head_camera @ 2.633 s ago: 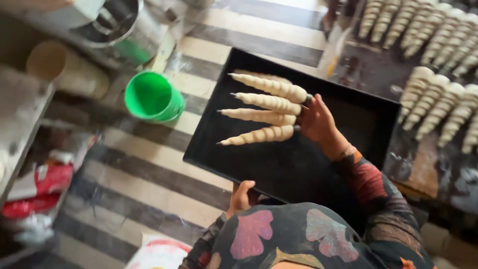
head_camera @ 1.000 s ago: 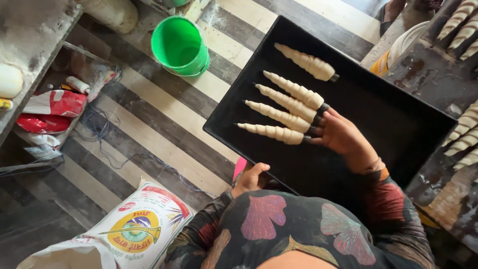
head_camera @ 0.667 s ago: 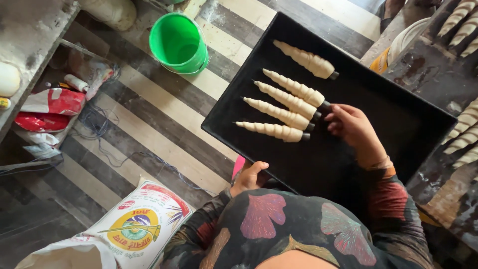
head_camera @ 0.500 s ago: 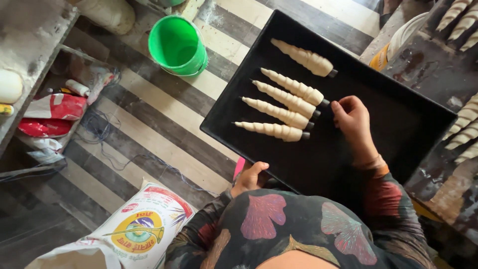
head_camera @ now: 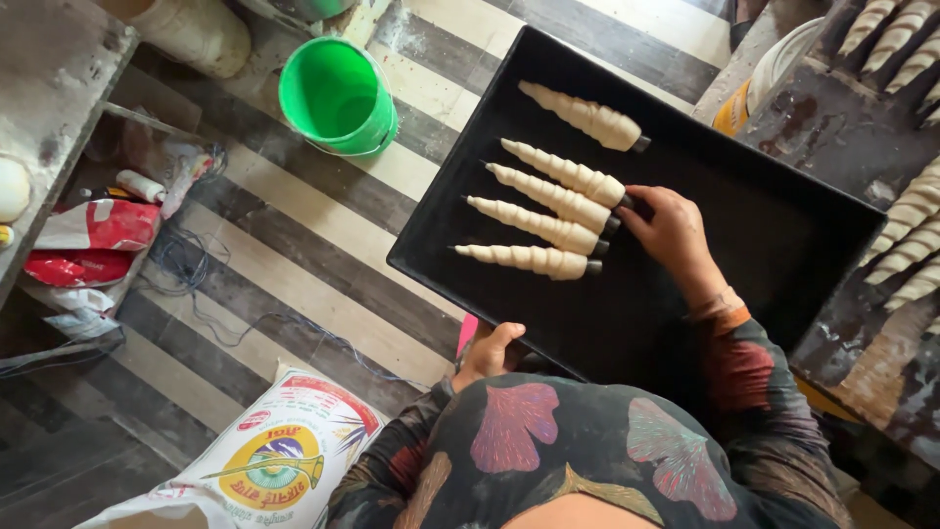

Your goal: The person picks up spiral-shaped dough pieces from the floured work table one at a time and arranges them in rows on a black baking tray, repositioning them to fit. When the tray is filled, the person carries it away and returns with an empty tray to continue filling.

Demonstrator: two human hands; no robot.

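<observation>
A black baking tray (head_camera: pixel 754 235) is held over a striped floor. Several dough-wrapped pastry cones (head_camera: pixel 537 226) lie side by side on its left half, points to the left; one more cone (head_camera: pixel 586 115) lies apart, higher up. My right hand (head_camera: pixel 671 233) rests on the tray at the wide ends of the cones, with its fingertips pinched on the dark end of the second cone (head_camera: pixel 570 174). My left hand (head_camera: pixel 487 353) grips the tray's near edge from below, partly hidden by my patterned sleeve.
A green bucket (head_camera: pixel 338 96) stands on the floor left of the tray. A printed sack (head_camera: pixel 264 460) lies at lower left, with red bags (head_camera: pixel 98 230) and cables beside a grey shelf (head_camera: pixel 49 88). At right, a dark worktop (head_camera: pixel 842 127) carries more cones (head_camera: pixel 911 220).
The view shifted from over the tray toward the floor and sack. My right hand slid up along the cone ends, from the lowest ones to the second cone. A fifth cone now lies apart.
</observation>
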